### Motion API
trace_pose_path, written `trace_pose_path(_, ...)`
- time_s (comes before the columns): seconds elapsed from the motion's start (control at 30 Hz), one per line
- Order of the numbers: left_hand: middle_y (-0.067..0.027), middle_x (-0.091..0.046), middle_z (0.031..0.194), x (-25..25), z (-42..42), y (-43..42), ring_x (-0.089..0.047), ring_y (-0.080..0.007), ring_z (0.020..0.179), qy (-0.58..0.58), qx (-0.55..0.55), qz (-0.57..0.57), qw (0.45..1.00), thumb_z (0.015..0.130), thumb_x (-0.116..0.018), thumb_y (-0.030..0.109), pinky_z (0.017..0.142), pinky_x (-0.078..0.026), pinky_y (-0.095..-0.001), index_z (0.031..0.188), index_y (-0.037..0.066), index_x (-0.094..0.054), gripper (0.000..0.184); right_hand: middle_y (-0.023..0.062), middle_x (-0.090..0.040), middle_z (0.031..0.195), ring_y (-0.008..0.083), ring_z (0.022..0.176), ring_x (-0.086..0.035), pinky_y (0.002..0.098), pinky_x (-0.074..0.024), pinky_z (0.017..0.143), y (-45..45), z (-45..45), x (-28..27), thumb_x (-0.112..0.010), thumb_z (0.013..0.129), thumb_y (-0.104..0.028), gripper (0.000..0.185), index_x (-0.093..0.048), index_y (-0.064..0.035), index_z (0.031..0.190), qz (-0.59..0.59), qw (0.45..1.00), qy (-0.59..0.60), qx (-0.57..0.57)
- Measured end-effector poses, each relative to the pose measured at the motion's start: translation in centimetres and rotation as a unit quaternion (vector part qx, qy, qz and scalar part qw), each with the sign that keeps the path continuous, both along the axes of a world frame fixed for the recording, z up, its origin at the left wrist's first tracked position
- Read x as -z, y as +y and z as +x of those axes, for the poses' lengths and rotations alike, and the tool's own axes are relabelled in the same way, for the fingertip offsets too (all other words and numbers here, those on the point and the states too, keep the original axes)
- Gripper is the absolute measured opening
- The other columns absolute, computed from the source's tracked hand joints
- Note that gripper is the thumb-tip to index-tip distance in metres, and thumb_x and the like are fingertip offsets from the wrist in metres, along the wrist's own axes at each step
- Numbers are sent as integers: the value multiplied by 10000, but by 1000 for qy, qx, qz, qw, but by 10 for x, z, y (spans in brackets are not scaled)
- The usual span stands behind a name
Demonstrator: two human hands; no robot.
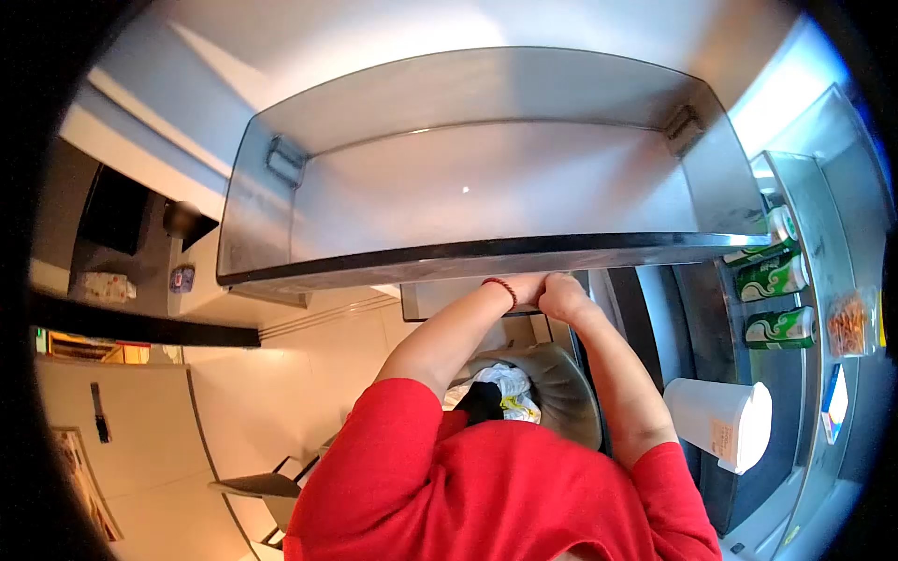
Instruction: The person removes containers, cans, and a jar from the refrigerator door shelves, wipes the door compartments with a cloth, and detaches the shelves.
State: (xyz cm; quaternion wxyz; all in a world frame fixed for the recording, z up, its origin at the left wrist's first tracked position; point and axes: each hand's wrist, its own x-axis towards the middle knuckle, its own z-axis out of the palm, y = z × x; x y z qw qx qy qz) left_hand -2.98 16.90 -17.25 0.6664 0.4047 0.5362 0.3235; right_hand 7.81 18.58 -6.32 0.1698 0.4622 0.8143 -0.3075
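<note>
A wide clear plastic drawer (468,245) with a dark front edge spreads across the upper middle of the view. A small white speck lies on its floor. Just below that front edge, my left hand (528,288), with a red beaded bracelet (504,289) at the wrist, meets my right hand (562,296). The two hands are close together and seem to touch. The drawer's edge and the hands themselves hide most of the fingers, so I cannot tell whether either hand grips anything. Beneath them part of a lower drawer (435,297) shows.
On the right, the open fridge door holds green cans (779,327), a white lidded container (716,421) and a clear pack of brownish food (849,323). Below my arms stands a grey-brown padded seat (568,397) with plastic bags (513,386). A chair (267,486) stands lower left.
</note>
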Motion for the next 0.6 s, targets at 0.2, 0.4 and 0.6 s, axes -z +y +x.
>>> trace_pose_path(0.2,-216,-562,1114,-68,-7,-25,-539,-323,1028,388,51,160,906,871,-419,195,882,-425,-379,1063,25,-566,296,224,-608,1004,334,986,-579,400,-454,867,4,6,12,-530,738,-155,310,-625,-17,999,23,999,42,-11)
trace_pose_path(0.4,-271,-560,1043,-97,-63,-72,-567,-377,947,610,132,44,780,798,-424,39,800,-479,-431,989,-64,-529,241,216,-582,1055,378,1003,-536,434,-427,862,-11,-13,44,-484,780,-162,359,-557,-49,1112,4,989,114,-98)
trace_pose_path(0.6,-226,-613,969,-81,-91,-89,-537,-366,991,654,-49,-63,752,814,-439,81,818,-474,-391,1010,-76,-554,276,213,-585,1057,373,1002,-546,442,-435,853,-27,-48,21,-427,843,-201,306,-589,-35,1043,-31,985,86,-148)
